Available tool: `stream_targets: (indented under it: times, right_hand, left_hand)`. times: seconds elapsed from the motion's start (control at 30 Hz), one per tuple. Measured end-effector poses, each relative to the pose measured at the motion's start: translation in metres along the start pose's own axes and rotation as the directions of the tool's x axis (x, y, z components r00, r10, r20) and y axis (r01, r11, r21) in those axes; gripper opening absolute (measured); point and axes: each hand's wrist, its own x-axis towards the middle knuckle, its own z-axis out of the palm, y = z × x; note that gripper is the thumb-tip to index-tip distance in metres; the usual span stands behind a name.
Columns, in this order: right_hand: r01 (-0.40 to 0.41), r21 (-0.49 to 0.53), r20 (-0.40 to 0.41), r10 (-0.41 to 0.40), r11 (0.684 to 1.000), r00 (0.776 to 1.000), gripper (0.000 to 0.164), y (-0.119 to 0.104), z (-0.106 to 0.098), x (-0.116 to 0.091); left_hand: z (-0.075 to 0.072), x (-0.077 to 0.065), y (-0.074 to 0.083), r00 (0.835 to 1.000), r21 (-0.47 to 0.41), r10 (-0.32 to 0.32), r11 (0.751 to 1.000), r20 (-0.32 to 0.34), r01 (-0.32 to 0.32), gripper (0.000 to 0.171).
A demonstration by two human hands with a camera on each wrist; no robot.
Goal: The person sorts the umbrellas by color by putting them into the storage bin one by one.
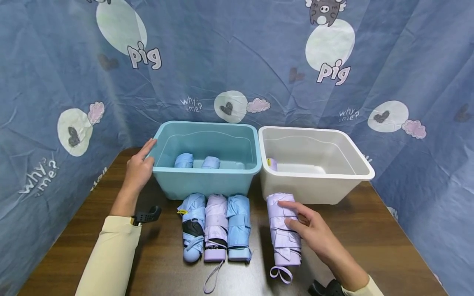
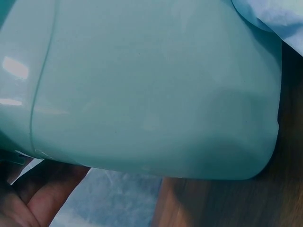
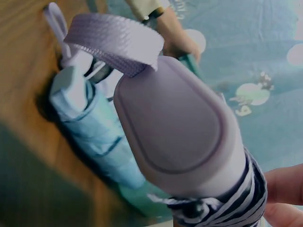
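Our left hand, fingers apart, touched the teal bin; right of it, our right hand, pinching shallowly, risked dropping the lavender umbrella.

A long pale cream sleeve with soft creases covers the left forearm and ends in a plain cuff at the wrist, above a bare left hand. A black strap dotted with small holes juts from that wrist, beside a small yellow patch. The right wrist has a chunky black band next to a matching cream cuff.
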Motion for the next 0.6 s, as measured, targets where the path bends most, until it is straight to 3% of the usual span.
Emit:
stream_targets:
  times: [0.33,0.6]
  right_hand:
    - [0.044,0.005,-0.020,-0.044,0.999,0.999,0.044,-0.028,-0.017,-0.007]
    - [0.069,0.053,0.005,-0.069,0.996,0.998,0.045,-0.061,-0.039,0.001]
  left_hand:
    - [0.000,0.000,0.000,1.000,0.000,-0.006,1.000,0.002,0.006,0.060]
    - [0.000,0.001,0.001,1.000,0.003,-0.005,1.000,-0.001,0.005,0.060]
